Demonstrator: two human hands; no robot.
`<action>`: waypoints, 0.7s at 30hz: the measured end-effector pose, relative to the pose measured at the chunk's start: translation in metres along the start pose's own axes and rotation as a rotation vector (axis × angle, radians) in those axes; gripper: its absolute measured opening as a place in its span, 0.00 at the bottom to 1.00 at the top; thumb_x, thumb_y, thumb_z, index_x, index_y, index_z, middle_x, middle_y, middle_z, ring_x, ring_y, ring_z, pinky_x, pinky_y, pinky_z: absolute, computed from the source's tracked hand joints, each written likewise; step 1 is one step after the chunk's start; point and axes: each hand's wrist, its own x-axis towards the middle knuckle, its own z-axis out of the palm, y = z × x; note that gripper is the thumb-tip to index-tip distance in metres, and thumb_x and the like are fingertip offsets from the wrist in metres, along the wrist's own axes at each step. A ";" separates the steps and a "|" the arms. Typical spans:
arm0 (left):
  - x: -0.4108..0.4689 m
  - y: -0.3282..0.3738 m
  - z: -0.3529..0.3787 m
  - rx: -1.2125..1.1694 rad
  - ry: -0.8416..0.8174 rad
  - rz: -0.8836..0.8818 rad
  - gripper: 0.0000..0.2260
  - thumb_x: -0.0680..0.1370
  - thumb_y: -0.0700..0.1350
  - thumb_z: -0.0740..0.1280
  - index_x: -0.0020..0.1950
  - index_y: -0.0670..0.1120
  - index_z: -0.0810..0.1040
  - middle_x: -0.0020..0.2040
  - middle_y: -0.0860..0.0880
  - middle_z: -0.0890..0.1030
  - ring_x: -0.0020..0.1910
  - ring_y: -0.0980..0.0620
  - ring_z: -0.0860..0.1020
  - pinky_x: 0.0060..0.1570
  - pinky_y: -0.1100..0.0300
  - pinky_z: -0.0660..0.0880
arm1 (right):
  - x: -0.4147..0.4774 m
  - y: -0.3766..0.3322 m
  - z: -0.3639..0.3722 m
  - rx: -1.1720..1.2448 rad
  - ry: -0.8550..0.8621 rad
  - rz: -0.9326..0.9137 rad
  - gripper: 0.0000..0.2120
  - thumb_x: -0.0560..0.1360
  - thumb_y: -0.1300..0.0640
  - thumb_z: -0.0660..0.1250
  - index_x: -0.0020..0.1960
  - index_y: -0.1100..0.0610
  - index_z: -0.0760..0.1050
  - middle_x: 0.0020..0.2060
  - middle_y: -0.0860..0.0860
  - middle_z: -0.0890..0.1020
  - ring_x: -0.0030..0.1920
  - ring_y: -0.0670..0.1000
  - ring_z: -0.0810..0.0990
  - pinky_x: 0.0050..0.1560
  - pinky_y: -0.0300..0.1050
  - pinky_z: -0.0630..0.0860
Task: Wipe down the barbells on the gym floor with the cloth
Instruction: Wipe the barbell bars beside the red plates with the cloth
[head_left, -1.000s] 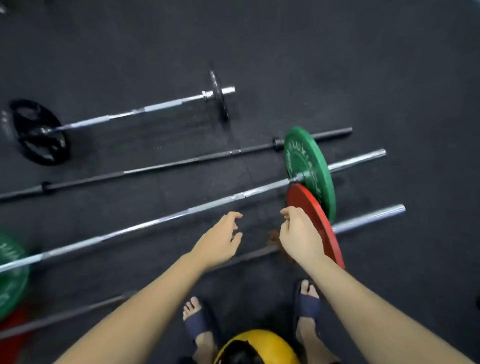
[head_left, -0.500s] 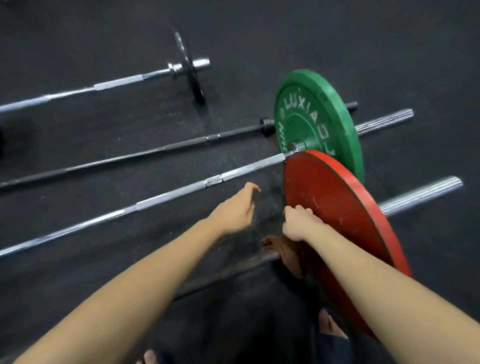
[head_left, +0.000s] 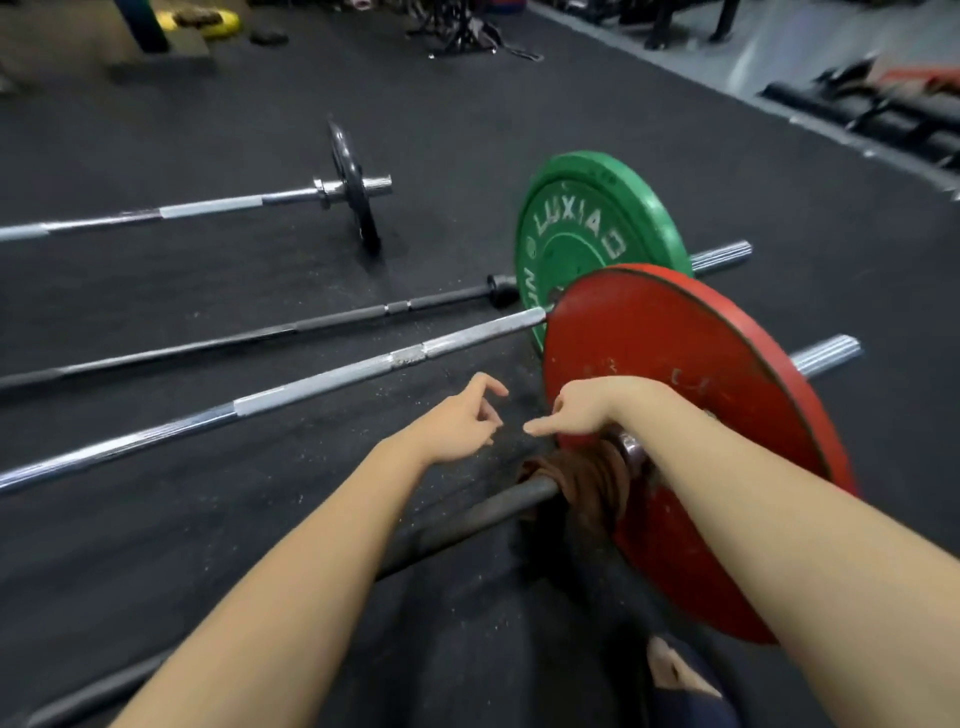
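This looks like the very start of the wipe, with the cloth not yet picked up. At ten o'clock in the scene a far chrome barbell carries a small black iron plate and lies on the black speckled rubber gym floor. Nearer lie a thin matte black barbell and then a bright chrome barbell, which has frosted, knurled bands between polished lengths.

The nearest bar, a dull dark steel barbell, looks rough rather than shiny. The left hand hovers over the floor just beyond it, its grip loose, fingers lightly curled, nothing in it.

At four o'clock from that hand the rumpled brown cloth hangs draped over the dark bar, hard against the plate's collar. The right hand hangs at twelve o'clock of the cloth, apart from it. Its grip is slack, fingers bent downward, and it holds nothing that I can see.

At three o'clock stands the scuffed red rubber bumper plate. Beyond it is the green rubber bumper plate with raised lettering.

Next, I judge, a hand must drop onto the cloth, wrap it firmly round the shaft and draw it leftward. The soft fabric will likely bunch and drag on that coarse metal.
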 end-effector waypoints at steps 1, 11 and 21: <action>-0.004 -0.005 0.001 0.013 -0.007 -0.006 0.19 0.79 0.38 0.58 0.68 0.54 0.65 0.57 0.51 0.80 0.51 0.52 0.83 0.52 0.55 0.77 | -0.010 0.001 0.002 -0.019 -0.067 0.003 0.43 0.68 0.25 0.69 0.64 0.61 0.78 0.61 0.54 0.80 0.60 0.58 0.79 0.62 0.51 0.75; -0.033 0.018 0.017 0.115 -0.058 0.031 0.27 0.80 0.39 0.60 0.78 0.55 0.62 0.67 0.51 0.77 0.61 0.50 0.76 0.57 0.58 0.70 | -0.040 -0.003 0.043 -0.245 0.166 -0.005 0.19 0.73 0.53 0.73 0.64 0.51 0.77 0.59 0.55 0.81 0.58 0.59 0.79 0.51 0.48 0.74; -0.069 0.060 0.016 -0.384 0.171 0.216 0.19 0.80 0.50 0.72 0.69 0.56 0.73 0.62 0.59 0.81 0.60 0.63 0.79 0.59 0.67 0.76 | -0.091 -0.005 -0.024 0.633 0.441 -0.381 0.07 0.73 0.53 0.67 0.48 0.51 0.82 0.42 0.46 0.84 0.44 0.48 0.82 0.47 0.43 0.79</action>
